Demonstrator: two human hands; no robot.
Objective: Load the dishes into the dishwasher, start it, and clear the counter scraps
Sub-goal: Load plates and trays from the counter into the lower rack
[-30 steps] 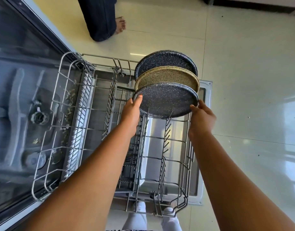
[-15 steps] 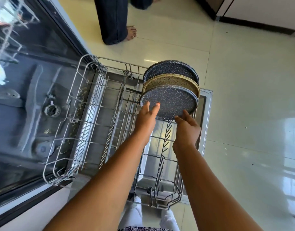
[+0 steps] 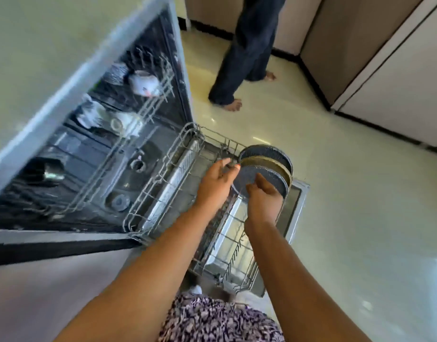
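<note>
Both hands have slid inward across the nearest dark plate (image 3: 245, 176) since half a second ago, and the head camera has swung up to take in the upper rack (image 3: 148, 102) and its cups (image 3: 144, 82) at upper left of the frame. Three plates stand on edge, close together, in the lower rack (image 3: 163, 186) at centre right, over the open dishwasher door (image 3: 296, 201): the dark one in front, a tan plate (image 3: 268, 162) and a rear dark plate (image 3: 264, 152). The step in hand looks like letting go of the front plate. Doing it well probably means easing off only once its rim sits between the tines, then drawing back without knocking the row. Neither grip is closed. The left hand (image 3: 216, 185) has straight fingers reaching the plate's left rim. The right hand (image 3: 261, 197) lies relaxed before its face, holding nothing. Whether either actually touches is unclear. A second person (image 3: 249, 53) stands barefoot at top centre.
</note>
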